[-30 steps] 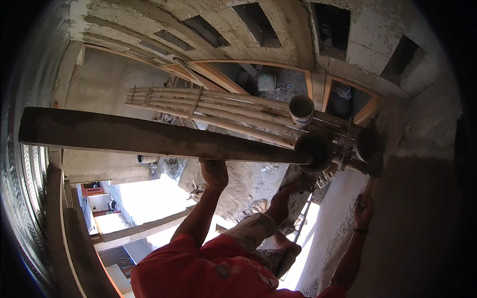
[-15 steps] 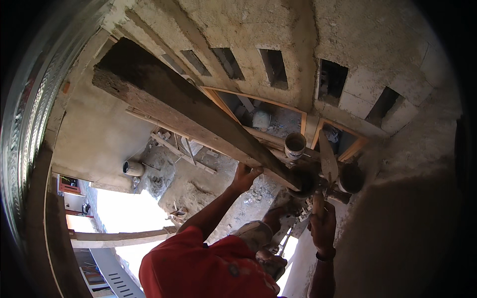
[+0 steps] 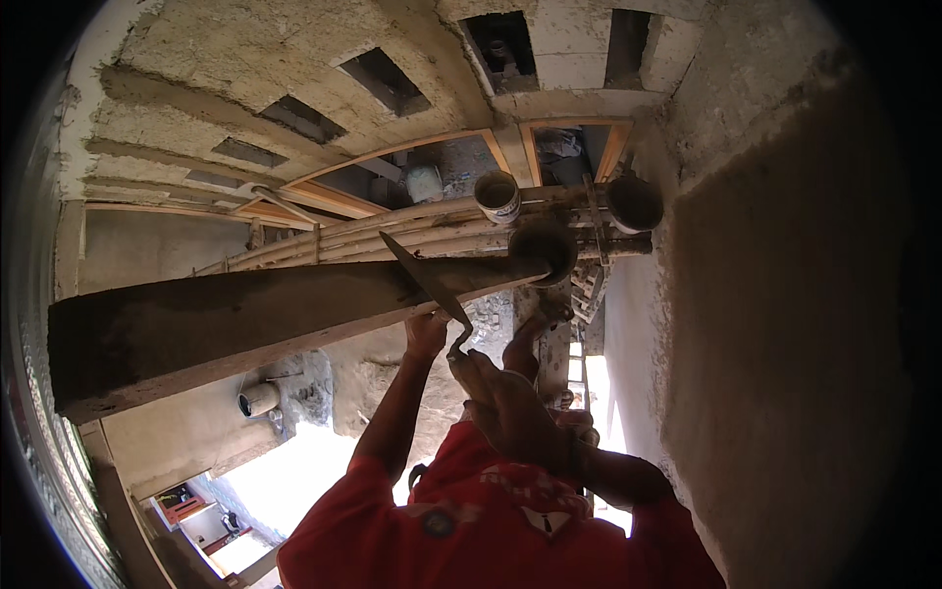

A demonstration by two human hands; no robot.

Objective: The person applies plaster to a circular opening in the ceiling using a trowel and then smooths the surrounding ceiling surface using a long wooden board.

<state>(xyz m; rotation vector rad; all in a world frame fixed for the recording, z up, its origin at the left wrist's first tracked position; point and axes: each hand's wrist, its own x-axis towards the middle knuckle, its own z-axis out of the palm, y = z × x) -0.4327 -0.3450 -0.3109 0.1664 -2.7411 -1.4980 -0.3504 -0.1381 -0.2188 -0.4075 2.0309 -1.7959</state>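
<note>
A long, mortar-grey concrete beam (image 3: 245, 324) stretches from the left toward the middle. My left hand (image 3: 427, 336) grips its near lower edge, and some of the fingers are hidden. My right hand (image 3: 505, 402) is closed around the handle of a pointed trowel (image 3: 424, 275). The trowel's blade angles up and left across the beam's face; whether it touches is hard to tell. Beyond the beam's narrow end stands a dark round bucket (image 3: 545, 247), partly covered by the beam. A pale bucket (image 3: 498, 196) is behind it.
Bamboo poles and planks (image 3: 392, 236) run behind the beam. Another dark bucket (image 3: 633, 204) stands by the right wall (image 3: 775, 324), which carries a damp-looking plaster patch. Above are rough wall openings (image 3: 388, 79) and wooden frames (image 3: 530, 152). A bucket (image 3: 258, 400) lies far below on the ground.
My view has turned, so the beam now lies more level. My right hand has brought the trowel leftward, from near the buckets to over the beam. My left hand stays at the beam's edge.
</note>
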